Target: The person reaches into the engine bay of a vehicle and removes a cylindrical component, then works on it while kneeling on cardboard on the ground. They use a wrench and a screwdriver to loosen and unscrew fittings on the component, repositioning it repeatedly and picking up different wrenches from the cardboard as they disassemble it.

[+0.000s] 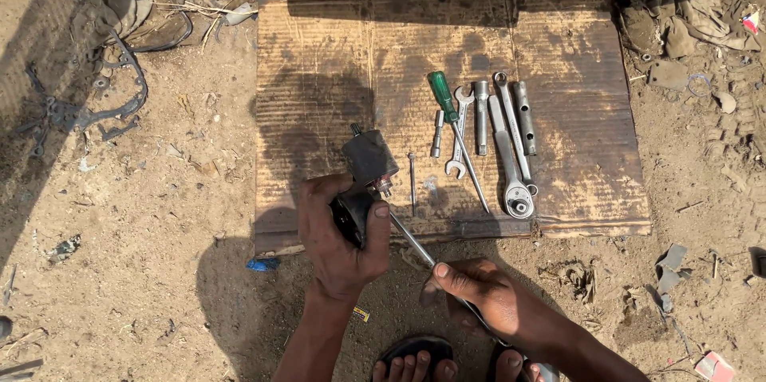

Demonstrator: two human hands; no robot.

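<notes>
My left hand [339, 242] grips the dark lower part of a small motor-like assembly [369, 157], whose grey cylindrical body points up and away over the cardboard sheet [335, 55]. My right hand [487, 298] holds a long thin metal tool [411, 242] by its handle end. The shaft runs up-left and its tip meets the assembly near my left thumb. A green-handled screwdriver [451, 123] lies on the cardboard to the right, next to spanners, tube sockets and a ratchet [511, 167].
A loose long bolt [412, 179] and a small socket bit [437, 133] lie on the cardboard near the assembly. Sandy ground surrounds the sheet. A dark gasket [120, 103] lies at left, rags and debris at top right, a metal body along the top edge, my sandalled feet below.
</notes>
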